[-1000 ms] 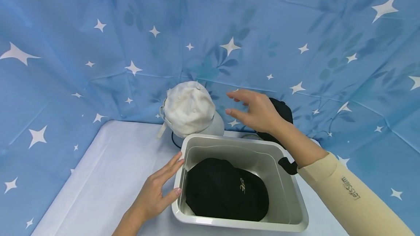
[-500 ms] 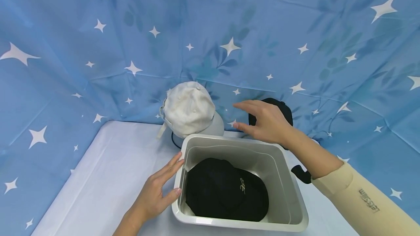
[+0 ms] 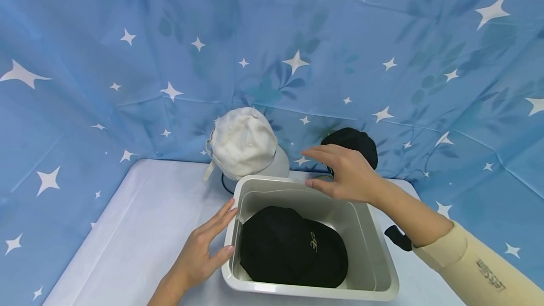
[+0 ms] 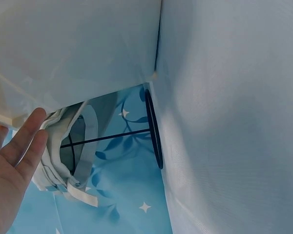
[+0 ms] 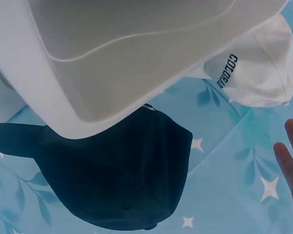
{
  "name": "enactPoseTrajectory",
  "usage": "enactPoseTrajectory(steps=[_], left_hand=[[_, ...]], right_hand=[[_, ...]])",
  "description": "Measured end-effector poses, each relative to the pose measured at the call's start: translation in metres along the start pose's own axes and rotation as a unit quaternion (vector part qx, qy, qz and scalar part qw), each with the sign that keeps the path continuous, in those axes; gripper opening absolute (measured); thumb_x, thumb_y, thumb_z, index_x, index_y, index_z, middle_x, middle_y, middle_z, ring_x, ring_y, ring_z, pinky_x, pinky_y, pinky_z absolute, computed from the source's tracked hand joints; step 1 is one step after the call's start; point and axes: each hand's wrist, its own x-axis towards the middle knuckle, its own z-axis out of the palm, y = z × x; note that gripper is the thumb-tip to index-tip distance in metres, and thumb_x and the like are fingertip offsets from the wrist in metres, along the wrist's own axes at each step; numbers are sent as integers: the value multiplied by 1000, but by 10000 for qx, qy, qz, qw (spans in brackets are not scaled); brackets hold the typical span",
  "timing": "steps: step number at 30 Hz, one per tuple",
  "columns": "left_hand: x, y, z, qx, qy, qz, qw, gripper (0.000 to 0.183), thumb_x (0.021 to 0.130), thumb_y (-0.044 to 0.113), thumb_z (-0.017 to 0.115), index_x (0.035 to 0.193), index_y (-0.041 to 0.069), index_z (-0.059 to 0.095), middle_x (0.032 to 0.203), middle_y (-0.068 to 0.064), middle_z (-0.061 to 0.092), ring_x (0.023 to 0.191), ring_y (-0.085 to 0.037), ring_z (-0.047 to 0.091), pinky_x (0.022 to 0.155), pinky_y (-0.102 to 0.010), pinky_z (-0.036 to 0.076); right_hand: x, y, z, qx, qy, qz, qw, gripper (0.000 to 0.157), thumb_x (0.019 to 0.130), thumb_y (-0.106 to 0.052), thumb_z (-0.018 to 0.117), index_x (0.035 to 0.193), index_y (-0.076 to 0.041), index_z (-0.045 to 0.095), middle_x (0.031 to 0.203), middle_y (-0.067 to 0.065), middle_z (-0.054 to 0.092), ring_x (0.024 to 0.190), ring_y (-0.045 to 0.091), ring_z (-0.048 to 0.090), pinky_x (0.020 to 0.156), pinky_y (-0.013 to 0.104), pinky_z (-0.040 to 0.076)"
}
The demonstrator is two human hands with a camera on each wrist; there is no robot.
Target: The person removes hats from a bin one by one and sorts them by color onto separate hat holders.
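a blue star-print cloth (image 3: 191,13) hangs behind the white table (image 3: 161,202), seemingly as a plain backdrop. on the table's near side sits the pale bin (image 3: 314,291), its mouth up, set between both hands so that either can reach it. inside, one black cap (image 3: 293,249) lies on the bin's floor, crown left and brim right, probably laid that way because the bin is wider than it is deep. beyond the far left rim, a white cap (image 3: 244,143) is raised on a thin stand (image 4: 105,138), which likely keeps its crown in shape. a second black cap (image 3: 354,143) is at the far right; what bears it is mostly hidden, so i cannot tell. the left hand (image 3: 201,249) rests its straight, slightly spread fingers on the bin's left rim, perhaps to steady it. the right hand (image 3: 346,174) is by the far right rim, thumb and fingers apart, holding nothing. smallest is a gold mark (image 3: 313,242) on the binned cap's brim.
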Motion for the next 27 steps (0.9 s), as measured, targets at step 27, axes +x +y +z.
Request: enactPoseTrajectory(steps=[27], left_hand=[[0, 2, 0, -27, 16, -38, 10000, 67, 88, 11, 63, 154, 2, 51, 165, -14, 40, 143, -26, 51, 116, -19, 34]], right_hand=[[-39, -10, 15, 311, -525, 49, 9981, 74, 78, -50, 88, 138, -12, 68, 133, 1, 70, 121, 23, 67, 96, 49, 58]])
